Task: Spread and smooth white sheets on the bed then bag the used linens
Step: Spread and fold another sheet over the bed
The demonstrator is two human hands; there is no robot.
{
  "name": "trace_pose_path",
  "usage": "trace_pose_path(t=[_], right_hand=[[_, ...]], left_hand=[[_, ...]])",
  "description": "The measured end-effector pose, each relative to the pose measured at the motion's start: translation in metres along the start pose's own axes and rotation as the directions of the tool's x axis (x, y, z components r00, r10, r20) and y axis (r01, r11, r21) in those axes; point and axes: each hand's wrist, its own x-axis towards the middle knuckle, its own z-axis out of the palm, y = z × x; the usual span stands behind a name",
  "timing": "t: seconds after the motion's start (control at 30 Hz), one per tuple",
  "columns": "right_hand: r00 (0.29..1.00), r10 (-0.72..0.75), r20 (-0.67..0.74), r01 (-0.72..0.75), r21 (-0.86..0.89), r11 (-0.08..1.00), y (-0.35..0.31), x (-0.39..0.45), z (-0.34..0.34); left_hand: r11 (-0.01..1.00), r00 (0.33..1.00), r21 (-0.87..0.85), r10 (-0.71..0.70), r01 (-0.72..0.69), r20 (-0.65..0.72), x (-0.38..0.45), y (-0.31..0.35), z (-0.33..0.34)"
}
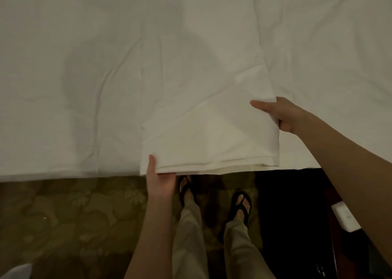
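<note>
One folded white sheet at frame centre on one bed, left hand pinching its lower left corner, right hand clamped on its right edge, two sandalled feet below on patterned carpet

A folded white sheet lies on the bed, its near edge reaching just past the bed's edge. The left hand grips the sheet's near left corner — thumb on top, fingers beneath. The right hand holds the right edge the same way, thumb stretched across the cloth. Below, a patterned carpet and the person's feet in black flip-flops — with a small white object at the right.
</note>
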Motion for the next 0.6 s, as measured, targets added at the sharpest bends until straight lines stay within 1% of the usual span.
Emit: trace_pose_path(t=[0.07,0.13,0.2,0.23,0.3,0.33,0.4,0.47,0.53,0.6], right_hand=[[1.0,0.001,-0.01,-0.001,0.02,1.0,0.007,0.002,0.004],[1.0,0.028,-0.015,-0.027,0.029,0.999,0.023,0.008,0.007],[0.997,0.067,-0.029,-0.067,0.0,0.998,0.042,0.014,0.011],[0.996,0.077,-0.055,-0.077,-0.004,0.997,0.051,0.018,0.012],[0.991,0.068,-0.112,-0.069,0.0,0.998,0.062,0.025,0.015],[0.99,0.058,-0.127,-0.058,-0.001,0.998,0.065,0.028,0.015],[0.991,0.042,-0.13,-0.043,-0.003,0.999,0.067,0.029,0.013],[0.991,0.032,-0.129,-0.031,0.005,0.999,0.07,0.029,0.009],[0.988,0.031,-0.152,-0.033,-0.008,0.999,0.073,0.029,0.008],[0.983,0.04,-0.178,-0.047,-0.036,0.998,0.072,0.031,0.008]], left_hand=[[0.999,0.997,-0.002,0.053,-0.053,0.05,0.003,0.019,0.001],[0.996,0.995,0.04,0.08,-0.083,0.062,0.01,0.034,-0.004],[0.991,0.997,0.116,0.068,-0.071,0.032,0.018,0.038,-0.018],[0.988,0.998,0.144,0.056,-0.054,-0.008,0.023,0.036,-0.024],[0.988,0.996,0.146,0.056,-0.045,-0.075,0.032,0.032,-0.032],[0.991,0.994,0.121,0.063,-0.052,-0.093,0.036,0.031,-0.033],[0.991,0.99,0.094,0.106,-0.097,-0.098,0.042,0.028,-0.035],[0.985,0.985,0.126,0.131,-0.116,-0.111,0.043,0.025,-0.041],[0.982,0.983,0.174,0.098,-0.071,-0.157,0.047,0.024,-0.048],[0.962,0.972,0.27,0.03,0.035,-0.233,0.048,0.03,-0.047]])
